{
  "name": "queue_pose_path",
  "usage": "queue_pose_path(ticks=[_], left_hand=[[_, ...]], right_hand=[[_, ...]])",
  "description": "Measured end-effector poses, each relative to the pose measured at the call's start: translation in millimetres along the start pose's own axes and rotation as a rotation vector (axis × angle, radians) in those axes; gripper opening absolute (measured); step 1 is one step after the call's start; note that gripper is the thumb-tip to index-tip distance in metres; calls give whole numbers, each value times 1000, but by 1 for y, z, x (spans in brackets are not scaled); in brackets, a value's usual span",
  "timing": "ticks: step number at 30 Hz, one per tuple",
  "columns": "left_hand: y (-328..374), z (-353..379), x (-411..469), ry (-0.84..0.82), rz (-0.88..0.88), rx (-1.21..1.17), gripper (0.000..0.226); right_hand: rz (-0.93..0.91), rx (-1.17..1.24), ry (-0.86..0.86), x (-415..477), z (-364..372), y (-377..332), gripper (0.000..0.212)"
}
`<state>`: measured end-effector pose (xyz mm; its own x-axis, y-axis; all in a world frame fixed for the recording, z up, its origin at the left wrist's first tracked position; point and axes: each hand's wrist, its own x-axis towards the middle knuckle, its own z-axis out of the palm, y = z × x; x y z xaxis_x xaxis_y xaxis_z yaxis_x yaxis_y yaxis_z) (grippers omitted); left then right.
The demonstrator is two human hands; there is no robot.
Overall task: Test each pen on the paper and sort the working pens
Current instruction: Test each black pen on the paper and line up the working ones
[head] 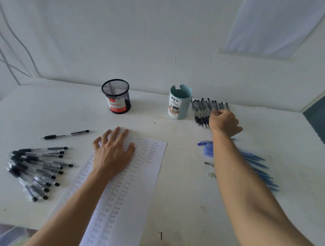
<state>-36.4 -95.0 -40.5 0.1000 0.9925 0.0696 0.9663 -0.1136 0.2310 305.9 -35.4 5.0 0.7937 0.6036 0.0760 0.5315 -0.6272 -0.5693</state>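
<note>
Paper: I see a long paper (130, 186) with rows of the word "test". It lies on the bench (183, 178), from the near edge toward the middle.
Left side: a heap of black pens (36, 170) lies apart from the paper.
Left hand (112, 152): open, fingers spread, pressing flat on the far part of the paper.
Right side: blue pens (257, 168) lie in a fan, partly hidden under the right forearm.
Alone: a single black pen (65, 134) lies beyond the heap.
Right hand (224, 121): its fingers are bent down onto a row of black pens (202, 109). I cannot tell if it grips one.
Far: a mesh cup (116, 96) and a pale blue cup (180, 102) stand upright near the wall, and the pale one is just beside the row.
</note>
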Motion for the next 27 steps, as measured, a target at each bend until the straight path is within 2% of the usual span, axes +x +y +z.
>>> queue_pose_path(ticks=[5, 9, 11, 15, 19, 23, 25, 27], left_hand=[[3, -2, 0, 12, 4, -10, 62], [1, -2, -1, -1, 0, -22, 63], [1, -3, -1, -13, -9, -39, 59], [-1, -8, 1, -37, -69, -127, 58], [-4, -18, 4, -15, -139, -308, 56], [-14, -34, 7, 71, -303, -718, 43], [-19, -36, 7, 156, -308, -675, 44], [-25, -38, 6, 248, -318, -455, 54]], right_hand=[[-41, 95, 46, -26, -11, -4, 34], [-194, 183, 44, -74, -7, -7, 26], [-336, 164, -24, -101, -3, -6, 27], [-680, 60, -332, -153, 8, 3, 35], [-804, -93, -470, -183, 7, 16, 58], [-873, -267, -519, -191, 4, 23, 75], [-876, -282, -535, -193, 4, 26, 77], [-880, -277, -530, -195, 4, 29, 77]])
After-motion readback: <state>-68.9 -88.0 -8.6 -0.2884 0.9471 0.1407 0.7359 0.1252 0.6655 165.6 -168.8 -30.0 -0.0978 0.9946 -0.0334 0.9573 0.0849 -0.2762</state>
